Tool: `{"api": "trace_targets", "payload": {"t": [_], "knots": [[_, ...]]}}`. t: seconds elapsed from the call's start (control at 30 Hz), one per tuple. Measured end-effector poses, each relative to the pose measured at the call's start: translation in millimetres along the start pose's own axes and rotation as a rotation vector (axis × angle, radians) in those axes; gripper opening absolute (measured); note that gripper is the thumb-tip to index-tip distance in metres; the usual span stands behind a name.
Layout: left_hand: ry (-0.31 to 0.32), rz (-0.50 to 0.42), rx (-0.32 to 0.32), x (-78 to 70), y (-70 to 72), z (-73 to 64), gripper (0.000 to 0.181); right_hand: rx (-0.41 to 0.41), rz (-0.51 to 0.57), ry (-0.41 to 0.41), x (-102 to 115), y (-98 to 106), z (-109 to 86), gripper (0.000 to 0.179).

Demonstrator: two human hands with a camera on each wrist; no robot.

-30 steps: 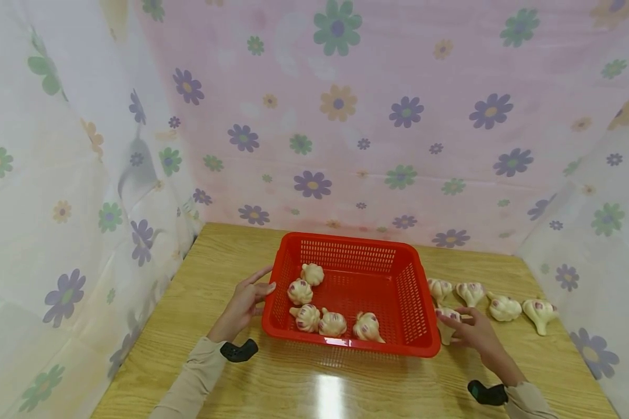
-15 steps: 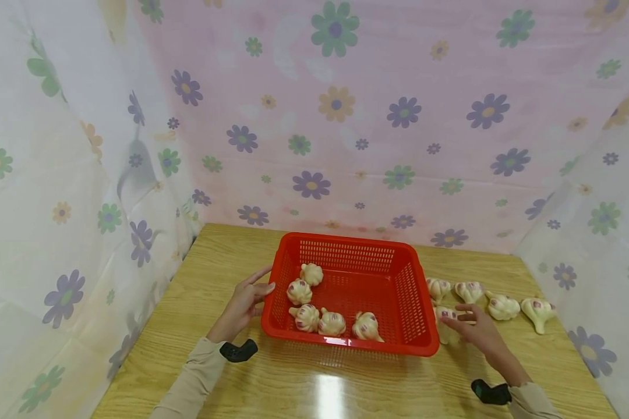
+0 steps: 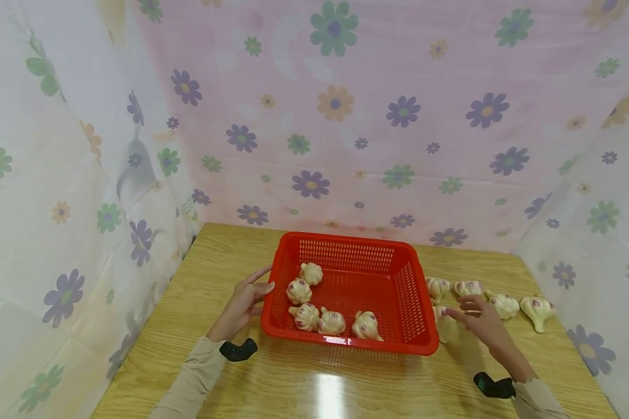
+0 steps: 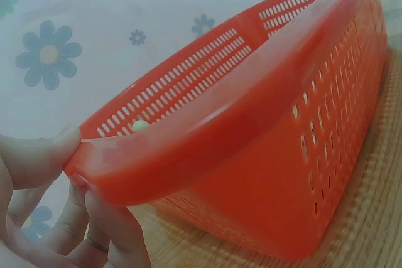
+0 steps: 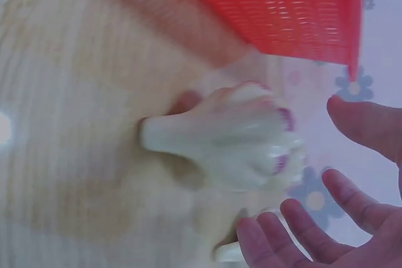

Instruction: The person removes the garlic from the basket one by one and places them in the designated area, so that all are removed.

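Red rectangular basket of slotted plastic, one, standing mid-bench; my left grip pinches its rim on the left side, thumb above, fingers below. Contents: five cream, purple-marked garlic bulbs, gathered toward the left and near sides. Loose garlic bulb, cream with purple marks and a thick stem, one, lying on its side just outside the basket's right wall; my right grip hangs beside it, fingers spread, holding nothing. Further pale bulbs, four, lying behind it and to the right; whether my fingertips touch the nearest of these I cannot tell. Likely faults, by my judgement: a sideways sweep of the right fingers could roll the loose bulb against the basket or knock its neighbours; a hold on the smooth, rounded body alone could slip; an uneven pull on the rim could tilt the basket and set its contents rolling. Bench: pale yellow-brown wood grain, glossy, with a white patch of reflected light near the front. Room: pink flower-printed cloth hung behind, whitish flowered sheets, creased, to the left and right.
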State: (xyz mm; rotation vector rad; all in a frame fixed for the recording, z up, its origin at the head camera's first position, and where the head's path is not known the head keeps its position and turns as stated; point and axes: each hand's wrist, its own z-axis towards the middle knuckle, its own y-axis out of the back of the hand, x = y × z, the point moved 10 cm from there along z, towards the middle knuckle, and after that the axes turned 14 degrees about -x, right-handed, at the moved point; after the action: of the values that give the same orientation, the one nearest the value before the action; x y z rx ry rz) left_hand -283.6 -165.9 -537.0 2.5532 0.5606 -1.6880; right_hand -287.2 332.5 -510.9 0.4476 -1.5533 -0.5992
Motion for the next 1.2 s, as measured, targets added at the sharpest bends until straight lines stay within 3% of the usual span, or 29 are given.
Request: {"api": "trace_targets", "payload": {"t": [0.27,0.47,0.73,1.03,1.2], "knots": [[-0.007,0.003,0.005,-0.5,-0.6,0.1,0.051,-0.071,0.006,0.128,36,12,4.4,0.051],[-0.008,-0.005,0.006,-0.3,0.3,0.5,0.053,-0.039,0.017,0.163,59,6,6.1,0.052],[-0.014,-0.006,0.009,0.5,-0.2,0.4,0.051,0.056,0.14,0.166,87,-14,3.2,0.045],[-0.026,0.016,0.022,-0.2,-1.9,-0.8,0.052,0.052,0.056,0.146,103,-29,6.4,0.047],[-0.023,0.019,0.012,-0.5,-1.0,-1.7,0.05,0.049,0.021,0.207,115,-35,8.5,0.046]]}}
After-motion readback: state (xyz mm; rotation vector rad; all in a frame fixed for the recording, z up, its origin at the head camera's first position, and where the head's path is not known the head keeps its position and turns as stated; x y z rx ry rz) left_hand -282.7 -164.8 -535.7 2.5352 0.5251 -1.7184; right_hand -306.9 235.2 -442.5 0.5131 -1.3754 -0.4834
